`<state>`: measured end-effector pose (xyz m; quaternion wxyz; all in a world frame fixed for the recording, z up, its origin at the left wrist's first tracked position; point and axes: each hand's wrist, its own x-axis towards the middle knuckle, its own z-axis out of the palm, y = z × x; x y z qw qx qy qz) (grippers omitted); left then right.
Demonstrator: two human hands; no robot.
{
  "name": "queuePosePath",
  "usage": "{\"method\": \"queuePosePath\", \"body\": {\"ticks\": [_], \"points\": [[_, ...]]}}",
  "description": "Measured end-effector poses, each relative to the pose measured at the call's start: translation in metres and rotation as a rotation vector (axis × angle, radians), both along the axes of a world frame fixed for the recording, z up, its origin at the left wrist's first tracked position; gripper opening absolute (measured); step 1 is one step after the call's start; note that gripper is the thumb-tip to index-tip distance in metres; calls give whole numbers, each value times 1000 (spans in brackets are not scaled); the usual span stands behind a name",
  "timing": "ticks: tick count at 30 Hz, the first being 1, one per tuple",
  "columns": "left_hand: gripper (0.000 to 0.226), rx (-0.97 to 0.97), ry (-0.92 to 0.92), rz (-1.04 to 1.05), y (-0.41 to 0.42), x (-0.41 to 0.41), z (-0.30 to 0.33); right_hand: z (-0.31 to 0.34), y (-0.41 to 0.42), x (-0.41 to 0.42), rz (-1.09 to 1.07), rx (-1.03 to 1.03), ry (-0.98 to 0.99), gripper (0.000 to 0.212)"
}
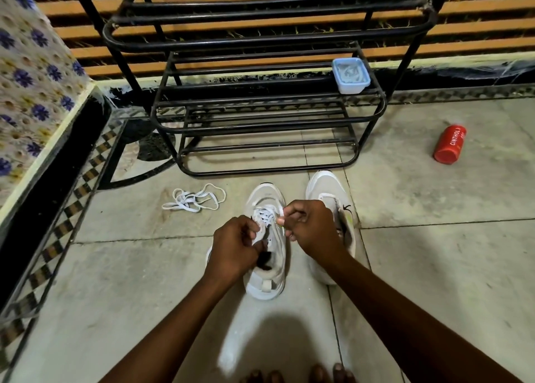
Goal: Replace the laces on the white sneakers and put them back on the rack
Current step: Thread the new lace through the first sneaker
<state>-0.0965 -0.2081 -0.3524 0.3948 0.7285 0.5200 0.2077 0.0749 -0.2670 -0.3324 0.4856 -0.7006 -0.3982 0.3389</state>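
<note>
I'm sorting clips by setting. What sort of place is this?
Probably a home entryway or a room corner used for shoes: a black metal shoe rack stands against the wall on a tiled floor, and beside it is a surface under a flowered cover, perhaps a bed.

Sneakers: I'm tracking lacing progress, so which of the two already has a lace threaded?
The left sneaker, the one both hands work on: a white lace crisscrosses its eyelets. The right sneaker beside it shows no lace.

Dim warm indoor light; person's soft shadow on grey tiled floor (pixel 434 266) below; wide-angle bending edges, slight softness.
</note>
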Motion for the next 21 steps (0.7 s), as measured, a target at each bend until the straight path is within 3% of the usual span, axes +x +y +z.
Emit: {"method": "queuePosePath", "body": {"ticks": [6,10,14,21], "points": [[10,6,-13,100,0,-7,-7,-4,5,-5,13,31,144,9],[9,-122,-61,135,6,-10,-10,-10,8,-15,64,86,-32,2],[16,-247,-136,171,11,-12,-11,-15,14,-25,71,44,-143,16],[13,-311,-227,211,11,-12,-11,-20,17,-37,-25,37,-100,18]]}}
